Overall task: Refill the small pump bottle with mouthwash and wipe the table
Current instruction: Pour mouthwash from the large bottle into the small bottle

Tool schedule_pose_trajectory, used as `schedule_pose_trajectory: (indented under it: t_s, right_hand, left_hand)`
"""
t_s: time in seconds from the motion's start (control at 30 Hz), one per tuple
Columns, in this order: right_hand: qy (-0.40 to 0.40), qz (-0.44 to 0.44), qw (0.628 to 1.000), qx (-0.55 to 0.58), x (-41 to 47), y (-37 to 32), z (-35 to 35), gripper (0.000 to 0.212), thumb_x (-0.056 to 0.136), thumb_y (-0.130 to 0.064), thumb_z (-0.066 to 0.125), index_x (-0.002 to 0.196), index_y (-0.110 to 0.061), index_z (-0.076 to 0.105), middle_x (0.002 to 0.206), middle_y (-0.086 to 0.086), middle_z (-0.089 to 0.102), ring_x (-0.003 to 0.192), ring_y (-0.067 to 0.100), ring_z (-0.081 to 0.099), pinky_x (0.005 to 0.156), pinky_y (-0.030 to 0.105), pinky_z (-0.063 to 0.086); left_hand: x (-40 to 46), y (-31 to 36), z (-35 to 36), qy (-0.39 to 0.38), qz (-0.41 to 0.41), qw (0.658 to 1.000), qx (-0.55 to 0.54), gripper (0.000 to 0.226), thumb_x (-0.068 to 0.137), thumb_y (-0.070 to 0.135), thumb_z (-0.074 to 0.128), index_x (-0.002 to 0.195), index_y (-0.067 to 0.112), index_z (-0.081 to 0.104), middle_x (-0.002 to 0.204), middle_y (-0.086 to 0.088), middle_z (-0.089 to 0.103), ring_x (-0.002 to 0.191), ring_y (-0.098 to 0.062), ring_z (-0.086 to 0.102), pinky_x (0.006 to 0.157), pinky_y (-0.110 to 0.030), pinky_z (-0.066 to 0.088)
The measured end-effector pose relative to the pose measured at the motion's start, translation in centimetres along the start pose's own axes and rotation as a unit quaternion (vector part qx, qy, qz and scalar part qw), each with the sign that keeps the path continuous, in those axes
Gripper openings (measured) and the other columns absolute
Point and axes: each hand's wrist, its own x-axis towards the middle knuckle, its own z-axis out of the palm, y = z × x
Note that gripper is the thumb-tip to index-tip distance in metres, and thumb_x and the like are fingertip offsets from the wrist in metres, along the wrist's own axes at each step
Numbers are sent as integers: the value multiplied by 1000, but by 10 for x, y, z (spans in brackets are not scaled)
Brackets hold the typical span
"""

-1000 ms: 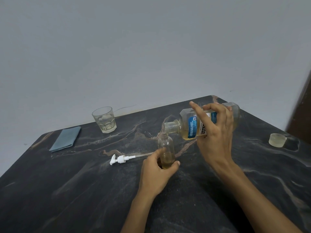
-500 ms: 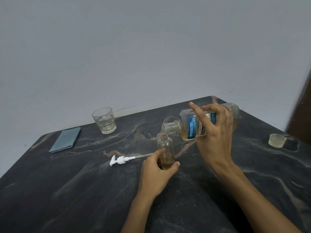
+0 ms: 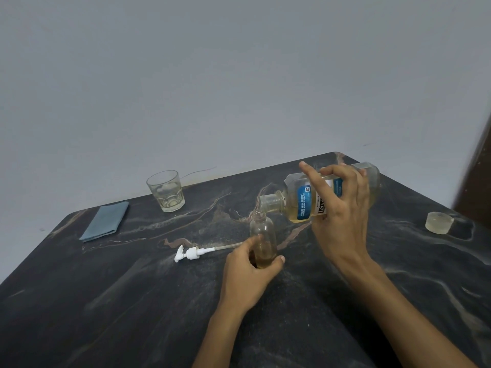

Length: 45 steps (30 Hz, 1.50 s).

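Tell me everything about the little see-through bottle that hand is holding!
The small clear plastic bottle is round, with a narrow neck and an open top; no pump is on it. It stands upright on the dark marbled table. A little yellowish liquid sits at its bottom. The left hand grips its lower part. The mouth of the big tilted clear mouthwash bottle, held by the right hand, hangs just above its opening.

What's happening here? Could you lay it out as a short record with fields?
left hand: grips small bottle, upright on table
right hand: holds mouthwash bottle, tipped, mouth over small bottle
small bottle fill: yellowish liquid near bottom
pump: lying on table, left of small bottle
cap: on table, far right
cloth: folded, far left
glass: upright, beyond cloth
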Motion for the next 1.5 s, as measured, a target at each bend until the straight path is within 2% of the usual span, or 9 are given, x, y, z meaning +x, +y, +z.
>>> schedule_pose_trajectory:
  t_s: [0.13, 0.3, 0.57, 0.77, 0.9, 1.03, 1.17, 1.3, 1.5]
  right_hand:
    - [4, -6, 1000, -1, 0, 1, 0, 97, 49, 17, 80, 134, -19, 51, 118, 5, 34, 121, 25, 33, 116, 27, -2]
    - [8, -11, 1000, -4, 0, 2, 1, 98, 48, 17, 80, 135, -20, 50, 118, 5, 35, 121, 24, 33, 115, 30, 1]
    - [13, -11, 1000, 1, 0, 1, 2, 101, 48, 16, 81, 135, -22, 46, 118, 5, 35, 120, 25, 33, 116, 27, -2]
    - [14, -15, 1000, -4, 0, 2, 1, 102, 47, 16, 82, 135, -22, 47, 118, 6, 35, 120, 25, 33, 116, 26, -4]
    - [12, -13, 1000, -5, 1, 2, 2, 103, 46, 16, 82, 135, -22, 47, 119, 5, 35, 121, 26, 33, 115, 28, 0]
    - [8, -13, 1000, -1, 0, 2, 2, 107, 46, 16, 82, 136, -26, 41, 119, 5, 34, 121, 25, 32, 116, 26, -3]
    - [11, -13, 1000, -2, 0, 3, 2, 102, 48, 17, 80, 135, -23, 46, 119, 5, 35, 121, 25, 33, 116, 27, -2]
    - [9, -10, 1000, -5, 0, 3, 2, 98, 48, 16, 81, 134, -19, 51, 119, 5, 34, 121, 25, 32, 116, 27, -3]
    - [8, -10, 1000, -1, 0, 3, 2, 98, 49, 15, 81, 134, -20, 50, 119, 4, 34, 121, 25, 33, 116, 29, 0]
  left_hand:
    - [0, 0, 0, -3, 10, 1000, 3, 42, 60, 53, 72, 87, 76, 49, 88, 42, 63, 85, 11, 64, 70, -7, 48]
    - [0, -3, 1, 4, 6, 1000, -2, 36, 59, 53, 73, 90, 56, 56, 90, 42, 63, 86, 11, 64, 71, -8, 49]
    - [1, -3, 1, 13, 0, 1000, 4, 36, 57, 54, 73, 90, 54, 56, 88, 41, 64, 86, 9, 65, 75, -14, 52]
    - [1, -7, 0, 7, -5, 1000, 6, 46, 61, 50, 75, 103, 45, 58, 89, 39, 64, 88, 9, 64, 76, -12, 52]
    - [1, -7, 1, 12, -7, 1000, -5, 59, 63, 44, 78, 118, 29, 61, 90, 26, 69, 89, 7, 65, 81, -19, 54]
    - [1, -7, 1, 12, -6, 1000, 1, 58, 63, 46, 77, 116, 31, 60, 87, 35, 66, 88, 9, 65, 77, -15, 52]
    - [1, -7, 1, 18, -12, 1000, -6, 74, 58, 53, 75, 124, 26, 58, 88, 30, 65, 91, 10, 63, 82, -18, 53]
    - [2, -10, 1, 12, -11, 1000, 1, 71, 61, 51, 76, 125, 27, 57, 88, 37, 64, 92, 12, 62, 80, -14, 51]
    - [2, -8, 2, 17, -7, 1000, -2, 74, 61, 51, 76, 127, 24, 56, 93, 27, 66, 93, 9, 63, 83, -19, 54]
